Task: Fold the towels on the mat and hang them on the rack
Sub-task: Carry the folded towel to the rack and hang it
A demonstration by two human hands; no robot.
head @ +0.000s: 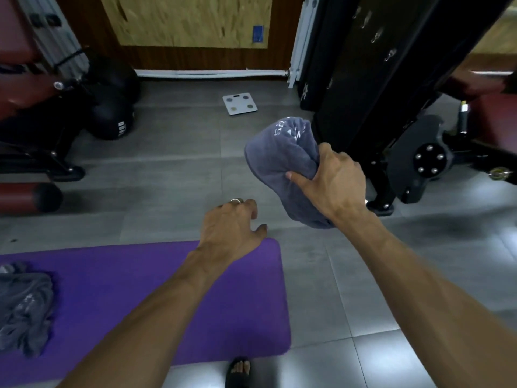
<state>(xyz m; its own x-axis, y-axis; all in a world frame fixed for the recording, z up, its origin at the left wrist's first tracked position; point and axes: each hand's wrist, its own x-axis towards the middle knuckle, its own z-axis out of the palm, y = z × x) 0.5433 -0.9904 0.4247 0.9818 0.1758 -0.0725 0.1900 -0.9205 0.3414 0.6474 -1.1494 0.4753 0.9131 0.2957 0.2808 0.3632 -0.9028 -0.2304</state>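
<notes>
A folded grey towel [279, 158] with white lettering hangs in the air over the grey floor, and my right hand [334, 177] grips it from the right, thumb pressed into the cloth. My left hand [233, 228], with a ring on one finger, hovers above the far right corner of the purple mat [156, 278]; its fingers are loosely curled and hold nothing. A crumpled grey towel [23, 306] lies on the mat at the far left. No towel rack is plainly recognisable.
A black gym machine [372, 79] stands right behind the held towel. A white bathroom scale [239, 104] lies on the floor by the far wall. Black medicine balls [112, 110] and a red bench [28, 102] stand at the left. My sandalled foot [237, 371] stands beside the mat's near edge.
</notes>
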